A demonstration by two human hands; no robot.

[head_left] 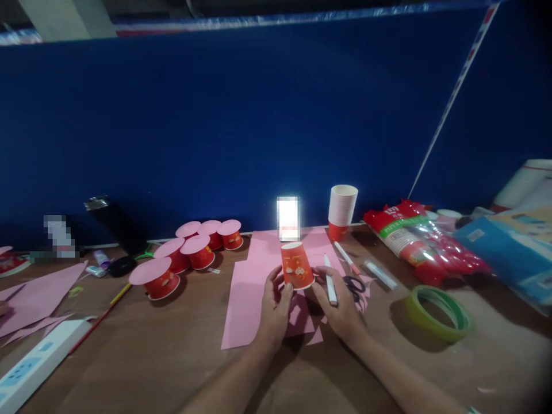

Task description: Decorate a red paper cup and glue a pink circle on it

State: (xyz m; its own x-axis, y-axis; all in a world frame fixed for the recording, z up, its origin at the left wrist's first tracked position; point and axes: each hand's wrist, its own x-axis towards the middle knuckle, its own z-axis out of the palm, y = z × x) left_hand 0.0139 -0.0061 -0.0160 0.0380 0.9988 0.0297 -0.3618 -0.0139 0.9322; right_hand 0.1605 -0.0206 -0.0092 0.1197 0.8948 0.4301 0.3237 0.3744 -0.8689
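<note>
My left hand (pixel 278 299) and my right hand (pixel 338 305) hold a red paper cup (pixel 296 267) between them, its wider white-edged rim facing down. A white marker (pixel 330 282) is also tucked in the fingers of my right hand. Under the cup lie pink paper sheets (pixel 244 299), with cut scraps (pixel 317 336) close to my wrists. Black-handled scissors (pixel 354 286) rest just beyond my right hand, their blades hidden. Left of the sheets stand several upturned red cups (pixel 198 253), each topped with a pink paper disc (pixel 150 270).
A stack of paper cups (pixel 342 210) stands at the back, near a red bag of cups (pixel 426 241). Green tape (pixel 440 313) lies at right. On the left are a power strip (pixel 43 356), a black bottle (pixel 118 224) and another person's fingers (pixel 3 307).
</note>
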